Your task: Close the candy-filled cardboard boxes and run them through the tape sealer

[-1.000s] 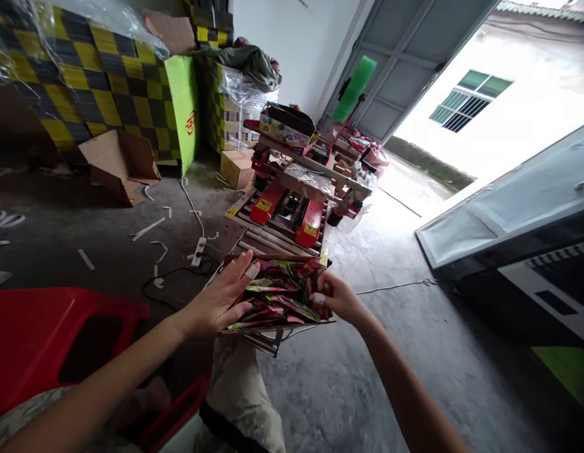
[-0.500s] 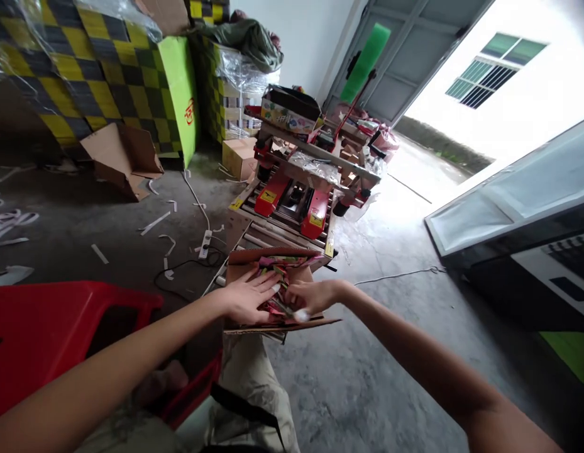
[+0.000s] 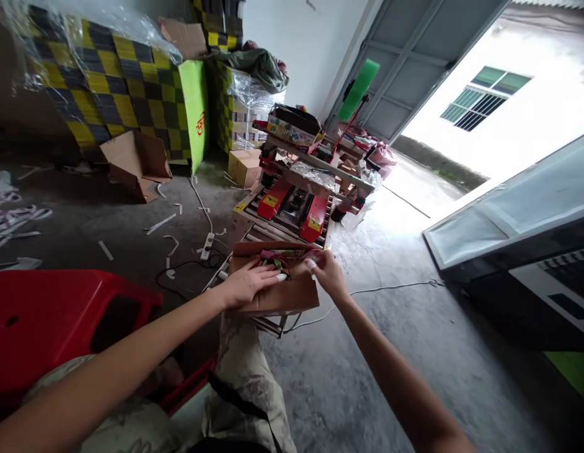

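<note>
An open cardboard box (image 3: 273, 301) sits on the near end of a roller conveyor, in front of my knees. Crumpled pink and green packets (image 3: 285, 255) show inside it, partly covered by the near flap. My left hand (image 3: 249, 284) lies palm down over the box's left side, its fingers stretched across the flap and the packets. At the right end, my right hand (image 3: 328, 275) has its thumb and fingers closed at the box's edge, seemingly pinching the side flap. White coverings show on a fingertip of each hand.
Beyond the box stands a red-sided carton-sealing machine (image 3: 294, 204) with a roll of green tape (image 3: 358, 91). A red plastic stool (image 3: 51, 314) is at left. A power strip (image 3: 207, 246) and its cable lie on the floor. An empty carton (image 3: 136, 165) lies farther back.
My right hand has moved from the packets up and right to the box's right edge. The near flap, folded outward before, now stands up over part of the contents. The left hand stays over the box.
</note>
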A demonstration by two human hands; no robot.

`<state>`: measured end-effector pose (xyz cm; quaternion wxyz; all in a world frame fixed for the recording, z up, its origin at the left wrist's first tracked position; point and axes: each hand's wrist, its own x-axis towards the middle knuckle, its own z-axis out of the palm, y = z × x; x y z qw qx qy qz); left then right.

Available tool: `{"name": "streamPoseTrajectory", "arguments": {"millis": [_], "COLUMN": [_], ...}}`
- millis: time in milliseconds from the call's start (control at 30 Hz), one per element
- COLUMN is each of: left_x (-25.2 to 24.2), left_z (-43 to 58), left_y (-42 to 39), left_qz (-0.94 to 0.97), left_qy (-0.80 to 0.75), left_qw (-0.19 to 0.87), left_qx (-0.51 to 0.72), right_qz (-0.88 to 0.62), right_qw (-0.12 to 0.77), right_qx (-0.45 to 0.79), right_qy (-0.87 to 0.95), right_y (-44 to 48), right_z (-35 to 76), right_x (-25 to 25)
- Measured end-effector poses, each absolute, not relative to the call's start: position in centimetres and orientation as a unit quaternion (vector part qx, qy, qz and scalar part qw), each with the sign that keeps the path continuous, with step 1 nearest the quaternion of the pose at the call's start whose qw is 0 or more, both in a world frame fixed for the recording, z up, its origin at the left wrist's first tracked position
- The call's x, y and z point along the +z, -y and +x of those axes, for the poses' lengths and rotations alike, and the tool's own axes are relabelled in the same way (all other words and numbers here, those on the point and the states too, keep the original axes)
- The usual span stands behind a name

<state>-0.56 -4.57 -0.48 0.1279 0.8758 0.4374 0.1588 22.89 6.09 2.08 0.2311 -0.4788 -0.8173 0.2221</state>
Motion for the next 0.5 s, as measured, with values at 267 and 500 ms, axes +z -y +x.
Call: {"name": "streamPoseTrajectory", "arguments": {"millis": [267,500], "left_x": [-0.5,-0.6], "left_z": [0.0,0.5], "left_y": [6.4,6.2], "left_qz": [0.786,0.79], "left_qy": [-0.557,-0.576], "left_qw": [0.012,0.01], "left_qx": [0.267,0.21], "right_qz": [-0.488,-0.368], "right_qw": [0.369,0.177], "right_qx": [0.15,0.106], "right_qy": [0.776,0.907], "right_y": [-4.6,-3.7], "right_z": [20.6,19.4], "right_x": [-0.6,0.7]}}
